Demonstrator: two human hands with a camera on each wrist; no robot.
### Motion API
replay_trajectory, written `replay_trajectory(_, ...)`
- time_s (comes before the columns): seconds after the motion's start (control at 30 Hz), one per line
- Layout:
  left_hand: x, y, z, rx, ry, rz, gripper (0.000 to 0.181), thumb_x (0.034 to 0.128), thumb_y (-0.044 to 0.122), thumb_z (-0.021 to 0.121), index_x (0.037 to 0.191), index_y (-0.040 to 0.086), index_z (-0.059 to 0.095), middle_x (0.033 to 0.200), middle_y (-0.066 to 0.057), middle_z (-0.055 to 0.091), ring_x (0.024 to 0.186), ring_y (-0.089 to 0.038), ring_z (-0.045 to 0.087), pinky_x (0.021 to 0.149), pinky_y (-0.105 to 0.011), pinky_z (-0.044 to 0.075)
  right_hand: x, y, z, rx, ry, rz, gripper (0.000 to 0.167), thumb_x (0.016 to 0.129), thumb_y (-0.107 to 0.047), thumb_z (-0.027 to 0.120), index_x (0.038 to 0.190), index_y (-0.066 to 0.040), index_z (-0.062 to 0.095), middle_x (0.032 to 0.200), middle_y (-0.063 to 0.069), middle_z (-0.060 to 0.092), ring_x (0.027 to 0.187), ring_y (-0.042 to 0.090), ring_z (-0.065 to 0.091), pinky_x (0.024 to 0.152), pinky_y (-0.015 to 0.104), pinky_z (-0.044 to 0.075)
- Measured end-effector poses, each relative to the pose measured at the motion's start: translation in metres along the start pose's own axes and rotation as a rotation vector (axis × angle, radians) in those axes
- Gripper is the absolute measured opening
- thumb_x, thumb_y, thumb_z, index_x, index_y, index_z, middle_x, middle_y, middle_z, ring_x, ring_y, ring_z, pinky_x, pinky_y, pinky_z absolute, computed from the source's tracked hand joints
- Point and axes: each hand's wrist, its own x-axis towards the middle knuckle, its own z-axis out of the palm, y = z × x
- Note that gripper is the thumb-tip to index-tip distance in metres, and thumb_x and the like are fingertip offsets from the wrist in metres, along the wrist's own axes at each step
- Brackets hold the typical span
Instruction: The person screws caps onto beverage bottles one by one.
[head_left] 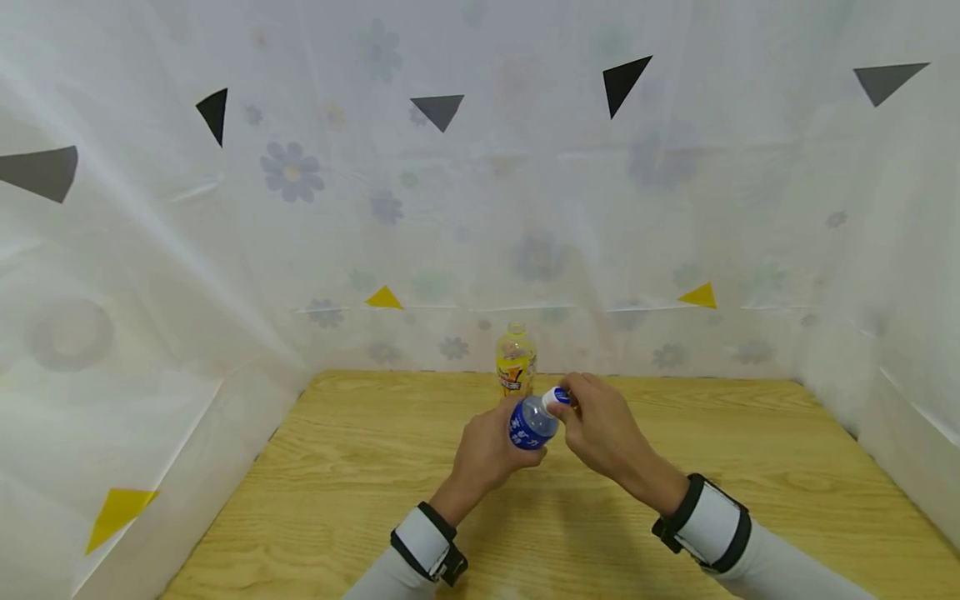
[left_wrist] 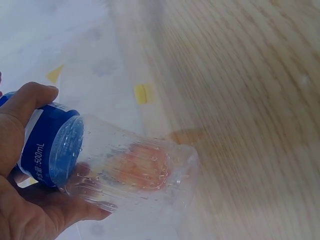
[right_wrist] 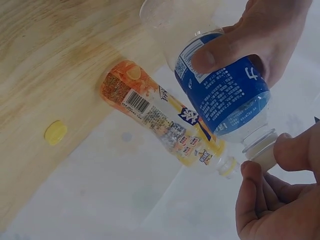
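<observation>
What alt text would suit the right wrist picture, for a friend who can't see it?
A left hand holds a blue-labelled bottle while the right hand pinches the white cap at its neck. Behind, an uncapped orange bottle stands on a wooden table near a yellow cap.

Two forearms in pale, long fabric sleeves, the left [head_left: 392, 577] and the right [head_left: 787, 568], are reaching forward and angling inward. A black-edged, light-coloured wrist strap is circling each wrist, one on the left [head_left: 423, 537] and one on the right [head_left: 708, 525]. The bare left hand [head_left: 486, 446] is turning its back outward, its digits curling in a grip. The bare right hand [head_left: 603, 427] is holding just beside it, the two hands nearly meeting, and its thumb [right_wrist: 297, 152] is pinching against its bent fingers [right_wrist: 248, 200].
</observation>
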Motion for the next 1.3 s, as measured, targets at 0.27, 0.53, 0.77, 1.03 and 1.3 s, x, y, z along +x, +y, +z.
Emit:
replay_trajectory(0.27,0.0011,-0.0006,-0.0003,0.003,-0.013,-0.006,0.073,0.0741,0.032,0.09,0.138,0.014,0.058,0.116,-0.006,0.073,0.1,-0.021,0.072,0.081,-0.035,0.058,-0.0014,-0.0007,-0.0004,0.003,0.0,-0.013,0.013,0.095,-0.011,0.07,0.104,-0.002,0.067,0.088,0.004,0.062,0.074,0.01,0.053,0.062,0.027,0.045)
replay_trajectory(0.53,0.0008,-0.0001,-0.0013,0.007,-0.013,-0.017,0.071,0.0731,0.03,0.09,0.135,0.013,0.059,0.116,-0.007,0.074,0.1,-0.022,0.072,0.082,-0.036,0.058,-0.0049,-0.0032,-0.0025,0.023,-0.086,0.036,0.035,0.097,-0.009,0.067,0.129,0.002,0.06,0.109,0.012,0.066,0.092,0.021,0.064,0.075,0.039,0.055)
replay_trajectory(0.77,0.0011,-0.0005,-0.0011,0.002,-0.01,-0.021,0.071,0.0732,0.03,0.09,0.135,0.015,0.059,0.113,-0.007,0.074,0.098,-0.021,0.073,0.08,-0.035,0.058,-0.004,-0.0063,-0.0047,0.031,-0.074,-0.001,0.048,0.093,0.007,0.062,0.139,-0.006,0.056,0.126,0.02,0.066,0.115,0.039,0.064,0.089,0.055,0.055)
replay_trajectory(1.03,0.0009,0.0009,-0.0015,-0.004,-0.01,-0.019,0.07,0.0727,0.029,0.091,0.133,0.014,0.059,0.113,-0.007,0.074,0.099,-0.022,0.072,0.08,-0.036,0.058,-0.0027,-0.006,-0.004,0.016,-0.037,-0.027,0.047,0.084,0.02,0.059,0.121,-0.008,0.066,0.119,0.016,0.07,0.11,0.037,0.067,0.086,0.053,0.057)
replay_trajectory(1.3,0.0,0.0024,-0.0033,-0.005,-0.014,-0.022,0.068,0.0738,0.031,0.09,0.133,0.014,0.059,0.113,-0.006,0.074,0.099,-0.021,0.072,0.08,-0.035,0.057,-0.0032,-0.0053,-0.0031,0.016,-0.034,-0.018,0.046,0.085,0.02,0.06,0.121,-0.008,0.066,0.119,0.018,0.069,0.11,0.037,0.067,0.084,0.051,0.058)
